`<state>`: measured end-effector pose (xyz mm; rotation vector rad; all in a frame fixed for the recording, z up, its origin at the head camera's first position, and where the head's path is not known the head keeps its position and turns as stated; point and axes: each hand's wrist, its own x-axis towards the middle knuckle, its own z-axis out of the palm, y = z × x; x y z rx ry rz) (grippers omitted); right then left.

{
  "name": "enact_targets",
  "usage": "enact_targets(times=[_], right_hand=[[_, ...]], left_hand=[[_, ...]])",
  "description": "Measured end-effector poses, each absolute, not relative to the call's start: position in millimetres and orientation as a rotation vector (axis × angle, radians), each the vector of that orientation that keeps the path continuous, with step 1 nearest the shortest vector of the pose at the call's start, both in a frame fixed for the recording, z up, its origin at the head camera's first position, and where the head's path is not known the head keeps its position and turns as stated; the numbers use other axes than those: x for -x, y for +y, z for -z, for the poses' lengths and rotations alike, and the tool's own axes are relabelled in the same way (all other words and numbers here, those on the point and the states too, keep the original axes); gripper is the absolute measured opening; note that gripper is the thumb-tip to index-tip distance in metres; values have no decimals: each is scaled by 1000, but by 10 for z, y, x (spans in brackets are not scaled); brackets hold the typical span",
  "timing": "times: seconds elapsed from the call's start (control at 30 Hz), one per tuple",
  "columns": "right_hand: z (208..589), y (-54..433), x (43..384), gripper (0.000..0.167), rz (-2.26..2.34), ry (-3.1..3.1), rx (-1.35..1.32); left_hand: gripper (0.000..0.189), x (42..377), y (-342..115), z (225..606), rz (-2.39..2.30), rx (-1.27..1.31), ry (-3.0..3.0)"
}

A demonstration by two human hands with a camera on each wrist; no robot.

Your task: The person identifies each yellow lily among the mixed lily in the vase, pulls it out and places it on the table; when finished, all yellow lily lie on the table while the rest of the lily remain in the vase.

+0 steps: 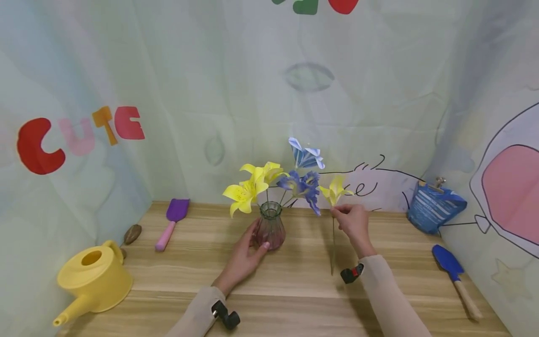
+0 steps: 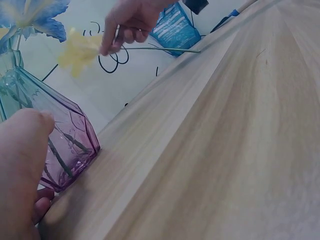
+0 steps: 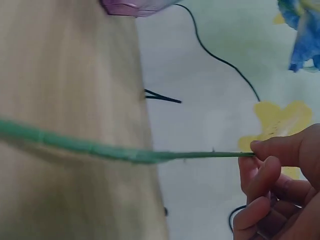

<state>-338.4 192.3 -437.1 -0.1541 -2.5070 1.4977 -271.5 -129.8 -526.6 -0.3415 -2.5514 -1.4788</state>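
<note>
A glass vase (image 1: pixel 271 229), green at the neck and purple below, stands on the wooden table with yellow lilies (image 1: pixel 246 191) and blue flowers (image 1: pixel 301 185) in it. My left hand (image 1: pixel 246 255) grips the vase low on its body, thumb in front; the left wrist view shows stems inside the glass. To the right of the vase, my right hand (image 1: pixel 353 224) pinches a single yellow lily (image 1: pixel 335 189) just below its bloom. Its long green stem (image 3: pixel 100 148) hangs down from the fingers toward the table.
On the left are a yellow watering can (image 1: pixel 97 281), a brown stone (image 1: pixel 132 234) and a purple shovel (image 1: pixel 172 222) with a pink handle. A clipped blue bag (image 1: pixel 433 208) and a blue trowel (image 1: pixel 455 276) lie at the right. A printed cloth (image 1: pixel 252 93) hangs behind the table.
</note>
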Motion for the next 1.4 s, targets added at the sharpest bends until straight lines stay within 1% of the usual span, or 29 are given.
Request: enact_targets(times=[0.3, 0.57, 0.9, 1.1, 1.4], right_hand=[[4570, 1809, 3349, 25, -1399, -2651, 245], [4697, 1744, 3431, 24, -1270, -2729, 237], [4826, 1797, 3514, 20, -1137, -2833, 256], [4791, 1832, 3496, 28, -1091, -2827, 208], [4709, 1893, 3346, 37, -1210, -2789, 168]], left_hand=[[79, 2701, -1316, 5269, 1443, 353, -2543], [79, 2701, -1289, 5292, 1444, 359, -2522], [79, 2695, -1241, 5317, 1452, 407, -2500], [80, 2700, -1259, 5308, 1477, 407, -2502], [79, 2697, -1292, 5282, 1473, 394, -2489]])
